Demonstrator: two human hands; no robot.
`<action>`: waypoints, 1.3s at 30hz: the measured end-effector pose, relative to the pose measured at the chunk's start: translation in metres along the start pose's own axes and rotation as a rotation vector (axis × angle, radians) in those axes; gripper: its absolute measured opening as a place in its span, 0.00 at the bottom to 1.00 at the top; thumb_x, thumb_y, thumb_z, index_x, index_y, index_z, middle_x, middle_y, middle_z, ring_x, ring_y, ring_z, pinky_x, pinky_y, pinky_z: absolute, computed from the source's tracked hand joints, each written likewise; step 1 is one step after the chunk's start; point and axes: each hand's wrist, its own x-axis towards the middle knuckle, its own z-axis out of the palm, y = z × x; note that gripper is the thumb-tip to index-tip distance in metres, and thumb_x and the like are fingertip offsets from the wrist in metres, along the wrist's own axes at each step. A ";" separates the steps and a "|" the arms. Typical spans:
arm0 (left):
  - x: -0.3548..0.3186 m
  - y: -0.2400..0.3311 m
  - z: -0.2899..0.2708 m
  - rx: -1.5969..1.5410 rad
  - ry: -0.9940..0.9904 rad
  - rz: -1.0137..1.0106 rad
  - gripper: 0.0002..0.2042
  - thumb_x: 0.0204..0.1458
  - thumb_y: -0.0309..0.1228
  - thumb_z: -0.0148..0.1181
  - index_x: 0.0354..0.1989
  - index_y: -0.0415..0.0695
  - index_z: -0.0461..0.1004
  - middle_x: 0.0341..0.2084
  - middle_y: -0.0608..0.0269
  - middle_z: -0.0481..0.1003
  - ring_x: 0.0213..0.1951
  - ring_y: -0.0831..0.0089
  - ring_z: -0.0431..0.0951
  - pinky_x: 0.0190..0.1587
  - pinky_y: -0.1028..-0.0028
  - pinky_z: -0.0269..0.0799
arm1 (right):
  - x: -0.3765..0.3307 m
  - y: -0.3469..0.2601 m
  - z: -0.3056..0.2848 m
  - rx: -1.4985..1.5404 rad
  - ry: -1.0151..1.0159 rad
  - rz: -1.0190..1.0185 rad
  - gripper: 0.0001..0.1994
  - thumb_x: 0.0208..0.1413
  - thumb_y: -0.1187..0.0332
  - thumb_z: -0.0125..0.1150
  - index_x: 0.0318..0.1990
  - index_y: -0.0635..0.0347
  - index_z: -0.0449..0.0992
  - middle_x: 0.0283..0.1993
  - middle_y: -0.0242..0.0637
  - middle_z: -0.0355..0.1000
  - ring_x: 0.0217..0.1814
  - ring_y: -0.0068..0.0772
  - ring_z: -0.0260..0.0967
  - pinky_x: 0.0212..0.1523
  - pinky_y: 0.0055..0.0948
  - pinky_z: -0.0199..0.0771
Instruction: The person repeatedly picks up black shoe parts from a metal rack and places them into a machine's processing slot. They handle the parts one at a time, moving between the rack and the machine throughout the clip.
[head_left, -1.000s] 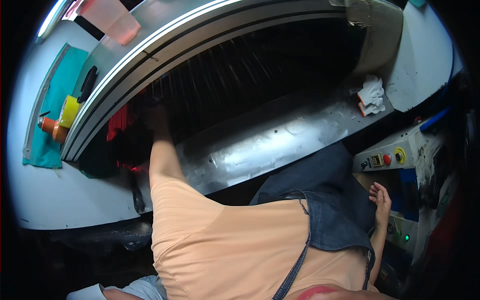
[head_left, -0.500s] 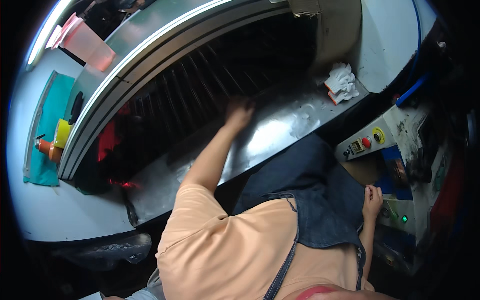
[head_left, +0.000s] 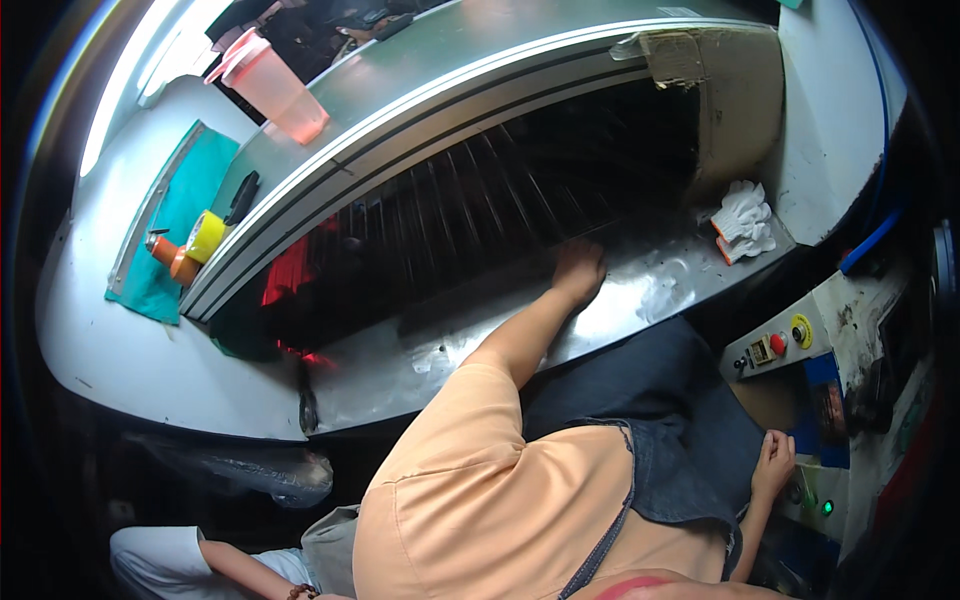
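My left hand (head_left: 580, 271) reaches out over the shiny metal ledge (head_left: 470, 350), at the edge of a dark recess with thin parallel lines running back through it. Its fingers bend down into shadow, and whether they grip anything does not show. Beside my right thigh is my right hand (head_left: 773, 462), its fingers loosely bent and slightly apart with nothing visible in them. It sits close to the grey control box (head_left: 790, 345), which carries a red button (head_left: 779, 343) and a lit green lamp (head_left: 827, 507).
White work gloves (head_left: 743, 221) lie at the ledge's right end, below worn cardboard (head_left: 740, 110). A pink pitcher (head_left: 275, 92) stands on the green top. Yellow tape (head_left: 206, 237) and an orange container (head_left: 175, 258) are left, near teal cloth (head_left: 160, 270). Another person's arm (head_left: 245, 567) shows lower left.
The whole view has shifted, so things sit lower and farther right. My left hand has moved rightward along the ledge, nearer the gloves. My right hand stays by the control box.
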 end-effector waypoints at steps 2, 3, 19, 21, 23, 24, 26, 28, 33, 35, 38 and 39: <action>-0.008 -0.005 0.002 0.054 0.027 0.012 0.12 0.54 0.37 0.56 0.39 0.40 0.73 0.41 0.46 0.72 0.49 0.47 0.70 0.53 0.50 0.64 | 0.021 -0.008 -0.002 -0.184 -0.183 -0.020 0.09 0.60 0.63 0.60 0.38 0.58 0.79 0.32 0.42 0.73 0.33 0.46 0.72 0.34 0.42 0.70; -0.019 -0.010 0.005 0.122 0.014 -0.023 0.14 0.53 0.37 0.56 0.42 0.41 0.73 0.45 0.45 0.71 0.52 0.48 0.69 0.55 0.51 0.63 | 0.035 -0.011 0.003 -0.256 -0.238 -0.035 0.09 0.56 0.62 0.64 0.37 0.57 0.80 0.32 0.45 0.76 0.36 0.53 0.74 0.38 0.44 0.72; -0.141 0.024 -0.131 0.000 -0.079 -0.154 0.33 0.56 0.41 0.61 0.66 0.37 0.59 0.61 0.40 0.66 0.63 0.48 0.66 0.63 0.58 0.64 | 0.096 -0.006 0.116 0.243 -0.773 -0.071 0.13 0.53 0.70 0.67 0.44 0.66 0.80 0.32 0.45 0.79 0.31 0.36 0.78 0.37 0.36 0.78; -0.110 0.052 -0.186 -0.114 0.153 -0.160 0.33 0.55 0.35 0.63 0.67 0.39 0.58 0.52 0.42 0.73 0.54 0.50 0.74 0.56 0.61 0.71 | 0.110 0.002 0.131 0.324 -0.699 -0.084 0.11 0.54 0.71 0.66 0.42 0.68 0.80 0.31 0.43 0.78 0.28 0.33 0.76 0.33 0.35 0.77; -0.085 0.067 -0.252 -0.160 0.357 -0.142 0.33 0.54 0.31 0.63 0.68 0.40 0.57 0.39 0.47 0.78 0.40 0.54 0.80 0.45 0.64 0.76 | 0.116 -0.006 0.141 0.287 -0.677 -0.146 0.11 0.54 0.70 0.67 0.42 0.67 0.80 0.30 0.42 0.77 0.29 0.33 0.76 0.34 0.34 0.77; -0.073 0.071 -0.285 -0.165 0.434 -0.115 0.33 0.55 0.31 0.62 0.69 0.40 0.56 0.31 0.50 0.79 0.33 0.55 0.82 0.39 0.65 0.77 | 0.117 -0.009 0.147 0.270 -0.661 -0.172 0.12 0.54 0.69 0.67 0.42 0.67 0.80 0.30 0.42 0.77 0.29 0.33 0.75 0.35 0.34 0.76; -0.054 0.076 -0.342 -0.039 0.567 -0.075 0.34 0.55 0.30 0.60 0.70 0.41 0.53 0.24 0.53 0.78 0.28 0.59 0.81 0.35 0.65 0.75 | 0.125 0.003 0.171 0.283 -0.638 -0.250 0.13 0.52 0.67 0.68 0.42 0.65 0.80 0.30 0.42 0.77 0.33 0.34 0.76 0.39 0.33 0.76; -0.051 0.079 -0.391 0.008 0.563 -0.090 0.36 0.55 0.30 0.59 0.72 0.40 0.49 0.24 0.51 0.79 0.30 0.53 0.81 0.38 0.59 0.75 | 0.122 -0.006 0.177 0.327 -0.693 -0.212 0.13 0.52 0.67 0.68 0.42 0.65 0.80 0.31 0.42 0.78 0.34 0.34 0.76 0.40 0.33 0.76; -0.071 0.073 -0.425 0.111 0.396 -0.071 0.22 0.56 0.33 0.59 0.59 0.43 0.69 0.25 0.53 0.80 0.31 0.56 0.81 0.38 0.62 0.75 | 0.126 0.011 0.184 0.377 -0.675 -0.144 0.12 0.51 0.68 0.68 0.41 0.65 0.80 0.30 0.43 0.78 0.33 0.36 0.77 0.39 0.34 0.77; -0.092 0.052 -0.407 0.096 0.318 -0.109 0.15 0.56 0.35 0.60 0.49 0.43 0.76 0.26 0.53 0.80 0.31 0.56 0.81 0.38 0.62 0.75 | 0.129 0.021 0.184 0.365 -0.620 -0.187 0.12 0.51 0.68 0.68 0.40 0.65 0.80 0.30 0.43 0.78 0.33 0.36 0.77 0.39 0.35 0.77; -0.129 -0.003 -0.348 0.078 0.258 -0.317 0.10 0.55 0.35 0.62 0.35 0.40 0.78 0.28 0.50 0.80 0.32 0.58 0.82 0.37 0.65 0.76 | 0.128 0.024 0.187 0.340 -0.592 -0.244 0.10 0.53 0.69 0.66 0.40 0.66 0.80 0.30 0.41 0.78 0.32 0.34 0.77 0.35 0.33 0.77; -0.144 -0.013 -0.329 0.122 0.173 -0.407 0.12 0.54 0.37 0.63 0.34 0.39 0.78 0.29 0.49 0.80 0.34 0.54 0.82 0.39 0.62 0.76 | 0.125 0.027 0.182 0.327 -0.591 -0.259 0.09 0.54 0.70 0.65 0.40 0.67 0.80 0.30 0.40 0.78 0.31 0.33 0.77 0.34 0.33 0.76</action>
